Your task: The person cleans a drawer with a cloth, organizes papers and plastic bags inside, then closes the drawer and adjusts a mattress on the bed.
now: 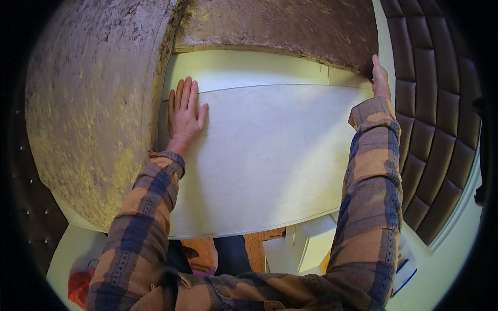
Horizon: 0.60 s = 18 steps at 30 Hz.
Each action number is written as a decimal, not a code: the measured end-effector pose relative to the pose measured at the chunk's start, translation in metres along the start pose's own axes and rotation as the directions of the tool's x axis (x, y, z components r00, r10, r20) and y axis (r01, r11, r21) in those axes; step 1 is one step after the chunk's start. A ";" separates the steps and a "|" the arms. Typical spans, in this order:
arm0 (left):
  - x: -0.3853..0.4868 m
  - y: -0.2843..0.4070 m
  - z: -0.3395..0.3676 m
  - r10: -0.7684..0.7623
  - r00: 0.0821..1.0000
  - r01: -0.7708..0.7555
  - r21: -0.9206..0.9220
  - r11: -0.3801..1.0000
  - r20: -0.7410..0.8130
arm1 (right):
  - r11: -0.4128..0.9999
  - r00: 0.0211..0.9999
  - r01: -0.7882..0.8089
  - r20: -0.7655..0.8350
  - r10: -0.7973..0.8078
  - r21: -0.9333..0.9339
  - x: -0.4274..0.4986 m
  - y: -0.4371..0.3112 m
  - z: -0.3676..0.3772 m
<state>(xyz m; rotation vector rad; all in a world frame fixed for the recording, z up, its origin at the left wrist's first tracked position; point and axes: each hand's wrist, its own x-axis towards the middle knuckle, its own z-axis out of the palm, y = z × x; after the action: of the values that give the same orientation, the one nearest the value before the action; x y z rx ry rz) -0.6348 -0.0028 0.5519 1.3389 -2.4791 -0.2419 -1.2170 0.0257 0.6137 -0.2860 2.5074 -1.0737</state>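
My left hand (183, 114) lies palm down on a pale wooden board (264, 155), fingers apart and pointing away from me. Just left of it runs the side of a large, thick cushion in mottled brown-gold velvet (89, 116). At the far right, my right hand (380, 79) holds the near corner of a second brown velvet cushion (280, 27); some of its fingers are hidden. Between that cushion's front edge and the board, a strip of pale panel (253, 70) shows, with a seam along the board.
A padded brown panel (420, 116) rises along the right side, and a dark tufted one (35, 210) stands at left. Below the board's front edge are a white drawer-like box (311, 241) and wood-look flooring (256, 250). A red bag-like item (79, 287) lies lower left.
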 end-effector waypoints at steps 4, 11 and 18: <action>-0.001 0.000 0.000 -0.006 1.000 0.005 0.019 1.000 0.030 | 0.990 0.997 -0.011 0.083 -0.001 0.140 -0.009 0.000 0.018; 0.004 0.005 0.004 0.005 1.000 -0.005 0.011 1.000 0.025 | 0.790 0.922 0.376 -0.113 -0.369 0.484 -0.043 -0.010 0.005; 0.033 0.016 0.022 0.069 0.997 -0.067 0.043 0.997 -0.039 | 0.717 0.803 0.595 -0.304 -0.512 0.364 -0.148 0.001 -0.042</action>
<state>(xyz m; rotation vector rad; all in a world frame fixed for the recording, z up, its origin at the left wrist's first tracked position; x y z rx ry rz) -0.6717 -0.0211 0.5426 1.2601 -2.5038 -0.1471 -1.1015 0.1030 0.6803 -0.8846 2.2695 -1.9545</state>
